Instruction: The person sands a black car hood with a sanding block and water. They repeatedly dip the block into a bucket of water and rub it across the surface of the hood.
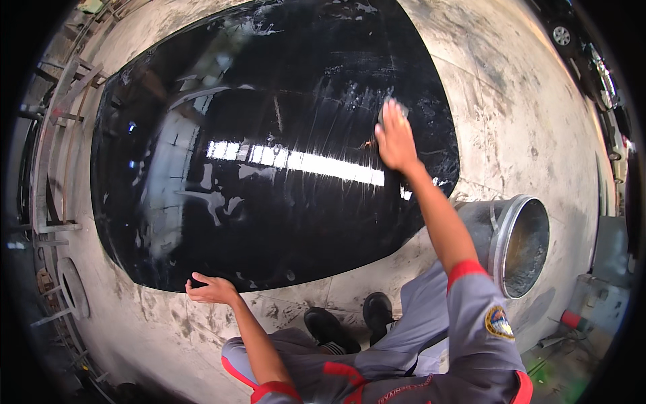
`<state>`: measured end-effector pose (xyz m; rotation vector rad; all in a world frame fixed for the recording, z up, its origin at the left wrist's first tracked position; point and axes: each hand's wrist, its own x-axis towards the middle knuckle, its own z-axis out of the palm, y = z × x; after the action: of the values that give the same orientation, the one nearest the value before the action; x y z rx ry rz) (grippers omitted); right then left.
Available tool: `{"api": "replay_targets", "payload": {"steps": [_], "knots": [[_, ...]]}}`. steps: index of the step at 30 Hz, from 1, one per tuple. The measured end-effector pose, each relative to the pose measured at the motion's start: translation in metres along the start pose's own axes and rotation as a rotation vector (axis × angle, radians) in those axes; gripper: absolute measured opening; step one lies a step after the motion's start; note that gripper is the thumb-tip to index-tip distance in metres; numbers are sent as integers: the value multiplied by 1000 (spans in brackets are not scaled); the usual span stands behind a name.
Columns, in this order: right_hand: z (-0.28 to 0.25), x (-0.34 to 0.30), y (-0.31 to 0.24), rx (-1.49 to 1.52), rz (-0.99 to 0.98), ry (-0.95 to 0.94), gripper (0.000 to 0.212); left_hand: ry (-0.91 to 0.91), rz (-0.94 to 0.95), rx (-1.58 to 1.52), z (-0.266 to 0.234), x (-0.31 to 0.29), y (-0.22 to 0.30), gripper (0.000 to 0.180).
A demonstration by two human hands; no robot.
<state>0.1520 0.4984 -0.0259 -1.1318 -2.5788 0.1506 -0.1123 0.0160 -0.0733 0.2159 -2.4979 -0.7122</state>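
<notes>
A large black car hood (pixel 303 229) spreads before me, glossy and wet, with pale streaks and splashes of water. On its right part my right hand (pixel 396 140) lies flat, fingers stretched forward. A thin grey pad (pixel 382 116) shows at the edges of those fingers, pressed against the hood; most of it is hidden under the hand. At the near left edge of the hood is my left hand (pixel 214 290), its thumb over the rim and its other fingers curled at the side.
A large metal drum (pixel 515 246) lies on its side at the right, close to my right arm. Along the left stand a metal frame (pixel 57 148) and a tyre (pixel 72 288). Cars (pixel 572 40) stand at the far right. Stained concrete floor (pixel 518 101) surrounds the hood.
</notes>
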Motion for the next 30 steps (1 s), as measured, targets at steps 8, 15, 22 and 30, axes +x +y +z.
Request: {"api": "replay_targets", "payload": {"steps": [8, 15, 22, 30], "knots": [[-18, -192, -111, 211, 148, -293, 75, 14, 131, 67, -18, 29, -23, 38], [1, -86, -58, 22, 166, 37, 65, -105, 486, -74, -8, 14, 3, 40], [-4, -232, -142, 145, 226, -14, 73, -371, 762, 95, -31, 49, 24, 52], [5, -260, -190, 154, 327, 10, 74, -520, 825, -394, -9, 20, 44, 62]]}}
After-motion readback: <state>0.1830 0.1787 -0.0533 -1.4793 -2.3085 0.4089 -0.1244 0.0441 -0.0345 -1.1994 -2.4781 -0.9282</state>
